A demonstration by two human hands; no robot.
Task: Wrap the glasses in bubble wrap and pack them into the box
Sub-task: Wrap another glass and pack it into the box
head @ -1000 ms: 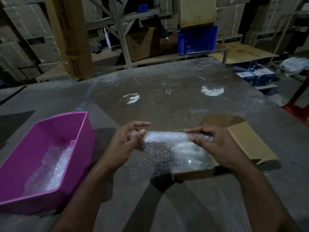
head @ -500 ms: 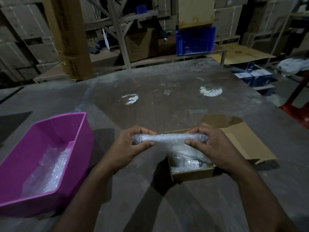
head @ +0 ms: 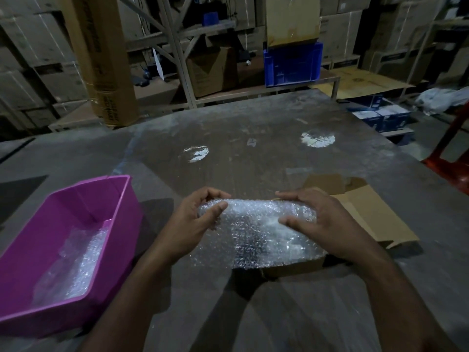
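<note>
Two bare forearms reach forward from the bottom edge over a dusty grey bench (head: pixel 253 313). The left hand (head: pixel 195 224) grips the left end of a roll of bubble wrap (head: pixel 256 224), its fingers (head: pixel 215 193) curled over the top and its thumb pressed against the near side. The right hand (head: pixel 322 224) holds the right end the same way, fingers over the far edge and thumb on the front. Part of the bubble wrap is rolled into a tube between the hands, and a loose sheet of it hangs down toward the viewer. The light is dim, and whether a glass sits inside the roll cannot be told.

The roll is held just above an open cardboard box (head: pixel 294 266), whose near wall shows under the hanging sheet. Its flaps (head: pixel 365 212) lie spread to the right on the bench.

To the left, apart from the hands, stands a purple plastic tub (head: pixel 111 214) with more clear bubble wrap (head: pixel 76 262) lying in its bottom.

Farther back, two pale round patches shine on the bench. Beyond it stand metal shelving (head: pixel 177 54), a blue crate (head: pixel 291 64) and stacked cartons.
</note>
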